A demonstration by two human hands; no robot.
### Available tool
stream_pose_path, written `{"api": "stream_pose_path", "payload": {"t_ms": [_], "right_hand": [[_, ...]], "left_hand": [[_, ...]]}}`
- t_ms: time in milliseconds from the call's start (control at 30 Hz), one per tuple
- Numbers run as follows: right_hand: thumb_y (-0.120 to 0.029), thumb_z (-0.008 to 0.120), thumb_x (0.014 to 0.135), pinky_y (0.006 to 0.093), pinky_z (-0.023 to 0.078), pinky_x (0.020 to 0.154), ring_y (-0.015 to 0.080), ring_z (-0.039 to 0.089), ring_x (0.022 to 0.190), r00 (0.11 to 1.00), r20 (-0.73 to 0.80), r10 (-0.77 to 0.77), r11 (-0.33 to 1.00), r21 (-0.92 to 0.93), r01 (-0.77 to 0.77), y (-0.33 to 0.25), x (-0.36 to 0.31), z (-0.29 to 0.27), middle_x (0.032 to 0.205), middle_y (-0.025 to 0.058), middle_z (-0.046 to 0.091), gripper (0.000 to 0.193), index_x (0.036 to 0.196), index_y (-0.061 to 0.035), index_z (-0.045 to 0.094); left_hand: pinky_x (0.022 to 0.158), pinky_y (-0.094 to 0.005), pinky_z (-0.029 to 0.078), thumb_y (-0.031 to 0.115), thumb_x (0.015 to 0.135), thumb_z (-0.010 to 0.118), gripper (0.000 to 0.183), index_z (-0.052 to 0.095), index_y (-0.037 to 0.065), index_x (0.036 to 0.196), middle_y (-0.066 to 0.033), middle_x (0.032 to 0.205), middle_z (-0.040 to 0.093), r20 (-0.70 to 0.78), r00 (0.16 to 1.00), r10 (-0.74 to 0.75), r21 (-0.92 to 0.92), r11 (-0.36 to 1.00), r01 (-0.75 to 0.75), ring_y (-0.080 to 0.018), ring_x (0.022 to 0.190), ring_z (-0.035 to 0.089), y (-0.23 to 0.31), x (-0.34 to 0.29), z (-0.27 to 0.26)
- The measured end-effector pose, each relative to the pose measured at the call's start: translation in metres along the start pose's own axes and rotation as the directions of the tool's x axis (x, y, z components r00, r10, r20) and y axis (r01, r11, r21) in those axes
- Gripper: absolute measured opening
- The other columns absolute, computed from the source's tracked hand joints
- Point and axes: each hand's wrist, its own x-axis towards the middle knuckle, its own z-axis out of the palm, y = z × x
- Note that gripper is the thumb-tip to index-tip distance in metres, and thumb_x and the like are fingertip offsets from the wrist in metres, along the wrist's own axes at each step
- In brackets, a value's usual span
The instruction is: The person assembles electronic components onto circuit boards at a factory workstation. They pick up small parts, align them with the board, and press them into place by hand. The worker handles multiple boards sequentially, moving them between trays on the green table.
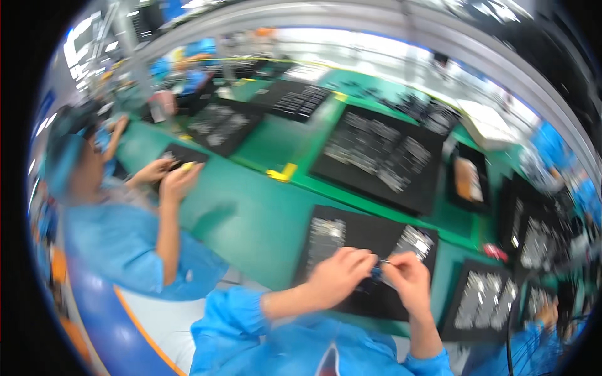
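My left hand [342, 274] and my right hand [409, 282] meet over a black foam-like tray [367, 232], fingers pinched close together. Between the fingertips is a small dark piece [377, 272] with a bluish tint, blurred and partly covered by the fingers; its kind I cannot make out. On the same tray, a block of small grey parts [327, 237] lies beyond my left hand. Another group of shiny silvery parts [414, 241] lies just beyond my right hand. Motion blur hides the finer detail.
A larger black tray [401, 141] with rows of small parts stands on the green bench [232, 207]. Another tray [467, 301] is to my right, beside a black cable [509, 338]. A co-worker [119, 219] in blue handles something small at left. A black box [469, 177] holds a brownish item.
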Motion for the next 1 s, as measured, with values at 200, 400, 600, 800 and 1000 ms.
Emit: {"api": "stream_pose_path", "payload": {"t_ms": [200, 400, 600, 800, 1000], "right_hand": [[-0.016, 0.055, 0.092, 0.0336, 0.046, 0.089, 0.0233, 0.057, 0.100, 0.956, -0.271, -0.113, 0.930, -0.367, 0.006, 0.030, 0.005, -0.053, 0.110, 0.0171, 0.058, 0.031, 0.115, 0.0046, 0.050], [-0.012, 0.054, 0.091, 0.0311, 0.049, 0.085, 0.0246, 0.058, 0.101, 0.937, -0.344, 0.067, 0.956, -0.247, -0.159, 0.091, -0.001, -0.118, 0.116, 0.0231, 0.054, 0.040, 0.123, 0.0096, 0.042], [-0.012, 0.051, 0.092, 0.0320, 0.050, 0.081, 0.0240, 0.060, 0.093, 0.945, -0.234, -0.226, 0.913, -0.388, 0.122, 0.110, 0.006, -0.127, 0.108, 0.0193, 0.058, 0.031, 0.116, 0.0078, 0.047], [-0.011, 0.052, 0.092, 0.0339, 0.051, 0.079, 0.0241, 0.061, 0.089, 0.932, -0.288, -0.220, 0.926, -0.361, 0.107, 0.063, -0.001, -0.086, 0.102, 0.0180, 0.060, 0.026, 0.110, 0.0075, 0.051], [-0.010, 0.053, 0.092, 0.0357, 0.052, 0.076, 0.0242, 0.062, 0.084, 0.917, -0.309, -0.252, 0.929, -0.341, 0.141, 0.031, -0.011, -0.057, 0.096, 0.0166, 0.062, 0.021, 0.104, 0.0071, 0.056]], "left_hand": [[0.083, -0.0396, 0.047, 0.026, 0.059, 0.079, 0.053, 0.054, 0.002, 0.100, -0.0136, 0.105, 0.051, 0.448, 0.846, -0.288, 0.059, 0.954, 0.293, -0.0315, 0.104, 0.047, -0.056, 0.057, 0.051], [0.081, -0.0381, 0.043, 0.027, 0.063, 0.076, 0.053, 0.052, -0.002, 0.100, -0.0125, 0.098, 0.049, 0.264, 0.964, 0.019, -0.235, 0.971, 0.045, -0.0286, 0.093, 0.048, -0.021, 0.092, 0.116], [0.089, -0.0396, 0.041, 0.023, 0.036, 0.085, 0.082, 0.051, -0.006, 0.105, -0.0188, 0.109, 0.046, 0.228, 0.973, 0.047, -0.170, 0.985, -0.008, -0.0351, 0.109, 0.039, -0.027, 0.114, 0.262], [0.073, -0.0418, 0.042, 0.018, 0.079, 0.054, 0.025, 0.048, -0.001, 0.093, -0.0174, 0.092, 0.049, -0.168, 0.980, 0.106, -0.318, 0.935, -0.155, -0.0341, 0.087, 0.048, 0.000, 0.092, 0.191], [0.059, -0.0253, 0.043, 0.016, 0.079, 0.049, 0.016, 0.048, 0.005, 0.091, -0.0078, 0.089, 0.047, -0.127, 0.984, 0.126, -0.099, 0.985, -0.139, -0.0226, 0.080, 0.044, 0.036, 0.070, 0.074]]}}
